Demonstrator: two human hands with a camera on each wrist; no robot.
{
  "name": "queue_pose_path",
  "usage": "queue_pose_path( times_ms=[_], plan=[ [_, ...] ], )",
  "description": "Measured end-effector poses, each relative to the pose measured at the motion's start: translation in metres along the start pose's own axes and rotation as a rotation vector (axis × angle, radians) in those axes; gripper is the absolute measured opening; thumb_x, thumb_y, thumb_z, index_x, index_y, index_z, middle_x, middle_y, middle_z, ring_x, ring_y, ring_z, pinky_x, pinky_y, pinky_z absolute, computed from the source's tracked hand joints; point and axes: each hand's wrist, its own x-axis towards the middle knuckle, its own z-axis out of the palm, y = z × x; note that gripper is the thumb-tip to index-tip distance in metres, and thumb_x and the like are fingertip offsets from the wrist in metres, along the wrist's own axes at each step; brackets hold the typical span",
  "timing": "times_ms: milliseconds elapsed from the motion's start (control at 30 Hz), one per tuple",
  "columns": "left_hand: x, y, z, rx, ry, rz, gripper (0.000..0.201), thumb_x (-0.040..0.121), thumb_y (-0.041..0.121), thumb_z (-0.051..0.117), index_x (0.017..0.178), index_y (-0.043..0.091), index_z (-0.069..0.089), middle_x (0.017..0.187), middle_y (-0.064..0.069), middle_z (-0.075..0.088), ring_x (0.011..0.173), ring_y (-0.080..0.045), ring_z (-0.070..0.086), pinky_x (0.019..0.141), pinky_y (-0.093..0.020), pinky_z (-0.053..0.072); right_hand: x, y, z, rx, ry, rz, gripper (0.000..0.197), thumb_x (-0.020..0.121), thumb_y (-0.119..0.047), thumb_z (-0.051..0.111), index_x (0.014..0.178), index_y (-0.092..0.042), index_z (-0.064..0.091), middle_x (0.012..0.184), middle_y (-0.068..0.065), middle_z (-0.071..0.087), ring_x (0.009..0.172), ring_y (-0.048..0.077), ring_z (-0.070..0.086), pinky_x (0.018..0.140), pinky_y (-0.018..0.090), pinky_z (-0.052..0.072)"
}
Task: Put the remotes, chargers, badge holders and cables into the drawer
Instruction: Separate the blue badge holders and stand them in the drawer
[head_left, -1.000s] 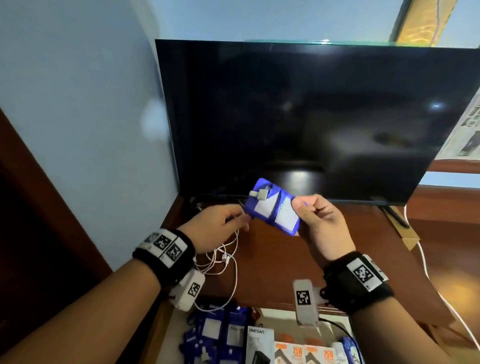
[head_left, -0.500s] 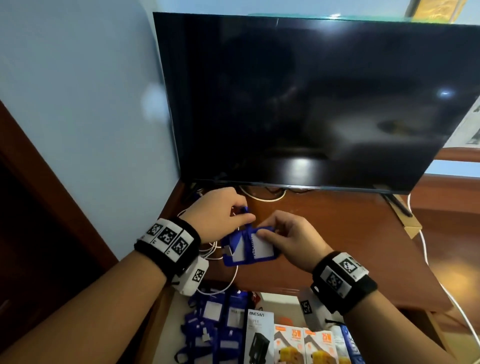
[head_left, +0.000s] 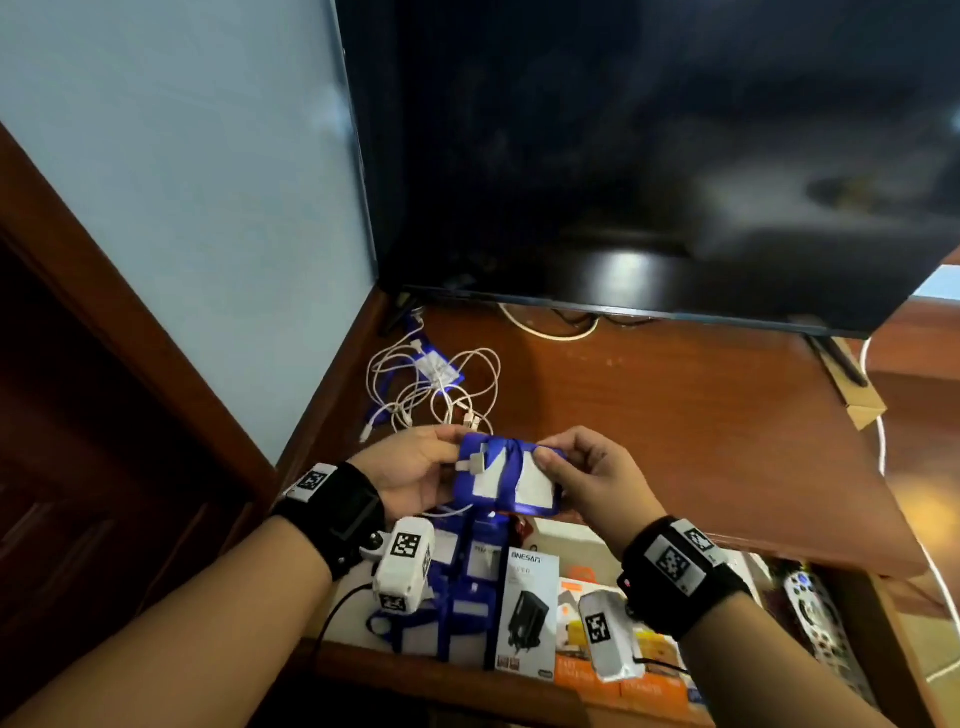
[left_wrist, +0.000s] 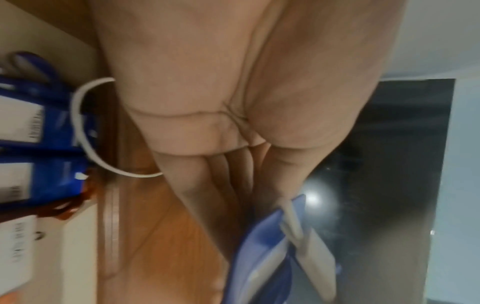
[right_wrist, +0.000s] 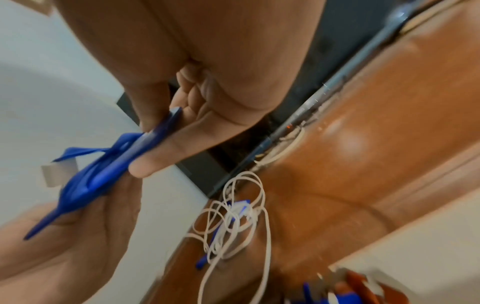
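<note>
Both the left hand (head_left: 410, 467) and right hand (head_left: 592, 480) pinch a blue badge holder (head_left: 506, 480) just above the open drawer (head_left: 566, 535). Beneath the fingers lie badge holders, charger boxes (head_left: 527, 610) and a remote (head_left: 815, 629); beyond them, tangled white cables (head_left: 441, 395) are left.

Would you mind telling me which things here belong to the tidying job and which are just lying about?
Part of the job:
- blue badge holder, held by the left hand and right hand
- white cables on the desk
- badge holders, charger boxes and remote in the drawer

Just lying about:
- television
- cardboard piece
</note>
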Motion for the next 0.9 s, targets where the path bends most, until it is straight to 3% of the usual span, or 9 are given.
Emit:
queue_pose_path(
  times_ms=[133,233,367,433,500,567,667,800,900],
  plan=[
    [-0.005,-0.034,-0.007,-0.165,-0.006,0.007,0.038,0.101,0.001,0.046,0.137,-0.003,0.059,0.131,-0.025,0.067,0.112,-0.034,0.069,0.097,-0.046,0.057,-0.002,0.042,0.010,-0.123,0.096,0.030,0.008,0.098,-0.015,0.068,0.092,-0.010,0.065,0.070,-0.001,0.069,0.064,0.015,0.060,0.057,0.031,0.051],
    [-0.012,-0.056,-0.005,-0.386,-0.059,-0.048,0.045,0.106,0.022,0.041,0.144,0.001,0.055,0.145,-0.024,0.058,0.138,-0.041,0.053,0.116,-0.062,0.039,-0.009,0.057,0.028,-0.109,0.158,0.099,0.013,0.101,-0.016,0.064,0.093,-0.007,0.059,0.073,0.005,0.069,0.061,0.016,0.063,0.051,0.028,0.052],
    [-0.002,-0.089,-0.008,-0.123,0.164,0.048,0.032,0.104,0.021,0.058,0.130,0.003,0.064,0.129,-0.024,0.069,0.124,-0.040,0.065,0.105,-0.058,0.052,-0.013,0.070,0.046,0.033,0.086,0.362,0.022,0.103,-0.023,0.059,0.093,-0.006,0.048,0.071,0.012,0.064,0.054,0.029,0.066,0.048,0.035,0.054],
    [0.008,-0.106,-0.019,0.063,0.273,0.073,0.026,0.101,0.016,0.065,0.123,0.004,0.066,0.121,-0.025,0.072,0.115,-0.039,0.070,0.103,-0.055,0.054,-0.012,0.085,0.041,-0.415,-0.043,0.387,0.028,0.100,-0.039,0.061,0.084,-0.017,0.053,0.066,0.004,0.063,0.061,0.033,0.068,0.056,0.039,0.054],
    [0.015,-0.120,-0.036,0.174,0.352,0.040,0.025,0.099,0.017,0.068,0.120,0.005,0.065,0.115,-0.023,0.074,0.104,-0.033,0.074,0.097,-0.052,0.058,-0.015,0.093,0.032,-0.828,-0.187,0.387,0.025,0.096,-0.051,0.058,0.084,-0.029,0.057,0.078,-0.005,0.065,0.078,0.024,0.068,0.072,0.034,0.053],
    [0.019,-0.132,-0.057,0.320,0.373,0.006,0.028,0.094,0.027,0.076,0.113,0.010,0.065,0.109,-0.017,0.077,0.092,-0.021,0.077,0.092,-0.045,0.061,-0.018,0.097,0.024,-0.930,-0.234,0.401,0.021,0.093,-0.053,0.057,0.096,-0.033,0.063,0.086,-0.010,0.067,0.087,0.018,0.067,0.080,0.030,0.054],
    [0.031,-0.144,-0.085,0.571,0.358,-0.054,0.058,0.065,0.052,0.090,0.106,0.018,0.066,0.100,-0.005,0.078,0.089,-0.016,0.074,0.087,-0.038,0.061,-0.021,0.093,0.015,-0.941,-0.241,0.448,0.025,0.097,-0.045,0.057,0.117,-0.031,0.065,0.097,-0.007,0.070,0.094,0.017,0.067,0.087,0.030,0.055],
    [0.051,-0.144,-0.100,0.609,0.373,-0.021,0.032,0.078,0.016,0.091,0.100,0.005,0.072,0.083,-0.001,0.073,0.062,0.003,0.065,0.060,-0.010,0.049,-0.024,0.089,0.006,-0.977,-0.266,0.467,0.033,0.101,-0.039,0.057,0.130,-0.026,0.062,0.101,-0.004,0.069,0.096,0.016,0.065,0.085,0.025,0.050],
    [0.067,-0.143,-0.112,0.590,0.360,-0.033,0.027,0.083,0.015,0.087,0.104,0.003,0.075,0.091,-0.005,0.078,0.077,-0.006,0.073,0.073,-0.019,0.058,-0.026,0.087,0.005,-0.970,-0.254,0.477,0.034,0.100,-0.040,0.058,0.132,-0.028,0.061,0.102,-0.007,0.068,0.098,0.015,0.066,0.087,0.027,0.052]
  ],
)
